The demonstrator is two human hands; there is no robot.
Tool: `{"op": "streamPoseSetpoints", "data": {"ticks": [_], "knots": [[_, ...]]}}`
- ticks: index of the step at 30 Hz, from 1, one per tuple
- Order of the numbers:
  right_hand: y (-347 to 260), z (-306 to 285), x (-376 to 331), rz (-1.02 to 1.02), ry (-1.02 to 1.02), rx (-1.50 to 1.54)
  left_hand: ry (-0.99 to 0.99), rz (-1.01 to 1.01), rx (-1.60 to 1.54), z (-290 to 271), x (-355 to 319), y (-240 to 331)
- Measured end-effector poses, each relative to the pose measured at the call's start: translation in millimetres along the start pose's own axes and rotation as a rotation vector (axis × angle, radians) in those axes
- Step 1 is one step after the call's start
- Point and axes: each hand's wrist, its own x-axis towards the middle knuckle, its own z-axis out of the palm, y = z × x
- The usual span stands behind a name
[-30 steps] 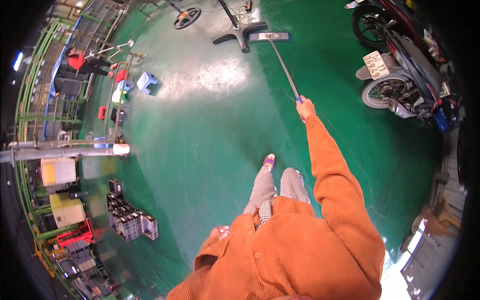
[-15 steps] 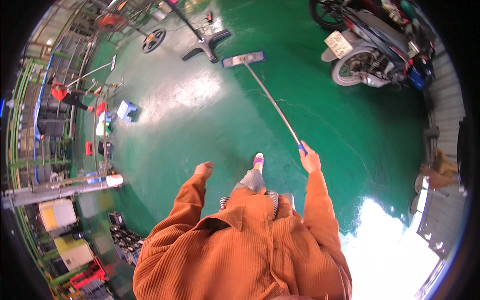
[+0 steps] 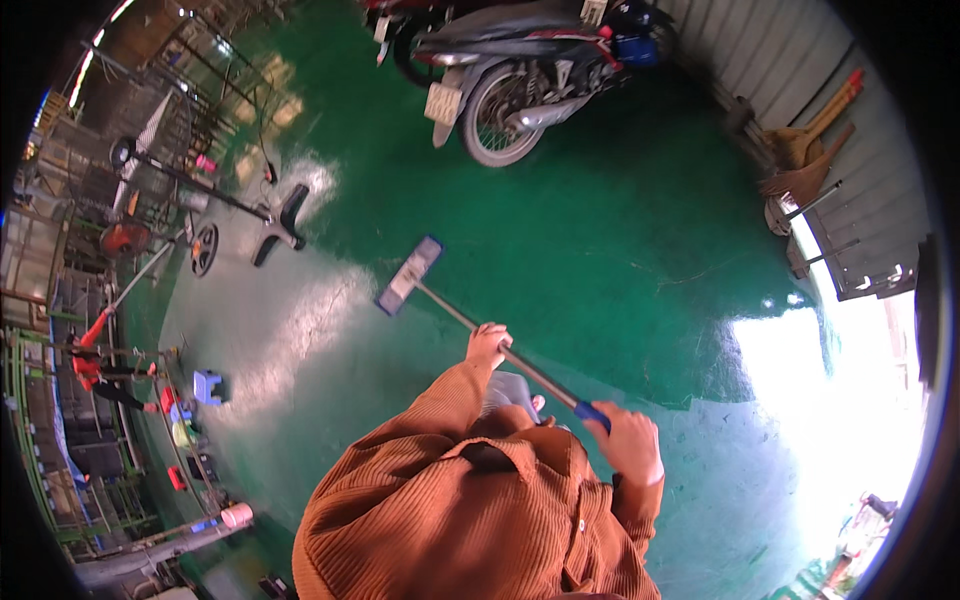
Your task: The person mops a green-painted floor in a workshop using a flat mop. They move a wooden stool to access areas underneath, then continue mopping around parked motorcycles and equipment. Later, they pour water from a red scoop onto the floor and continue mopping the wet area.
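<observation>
- green floor [image 3: 620, 260]: glossy, painted, fills most of view; bright glare patches at left centre and right, so likely wet or polished.
- motorbike [image 3: 520, 70]: parked at the top edge near the wall, rear wheel toward the open floor, well apart from the mop.
- person's orange corduroy jacket [image 3: 470, 520]: fills lower centre, both sleeves reach forward to the handle.
- fan stand [image 3: 250, 210]: dark, with splayed feet, stands on the floor upper left, near the racks along the left rim.
- brooms [image 3: 800, 160]: lean on the corrugated wall at right, stored out of the way.
- mop [image 3: 470, 325]: long thin metal handle, blue grip at its near end, flat rectangular grey-blue head [image 3: 408, 275] flat on the floor ahead-left of the person; handle slants so the head stays pressed down.
- right hand [image 3: 630, 440]: fingers wrapped tight round the blue grip end, steering from the top.
- left hand [image 3: 488, 345]: curled closed round the handle lower down, spaced from the right for leverage.
</observation>
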Motion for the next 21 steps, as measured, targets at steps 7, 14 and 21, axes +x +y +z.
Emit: {"op": "streamPoseSetpoints", "data": {"ticks": [7, 14, 21], "knots": [[137, -91, -33, -0.040, 0.193, 0.165, -0.382, 0.546, -0.080, 46, 38, 53], [397, -231, -50, 0.333, 0.732, 0.327, -0.780, 0.370, -0.116, 131, 156, 325], [558, -310, -147, 0.320, 1.510, 0.855, -0.809, 0.495, 0.079, 118, 201, 637]]}}
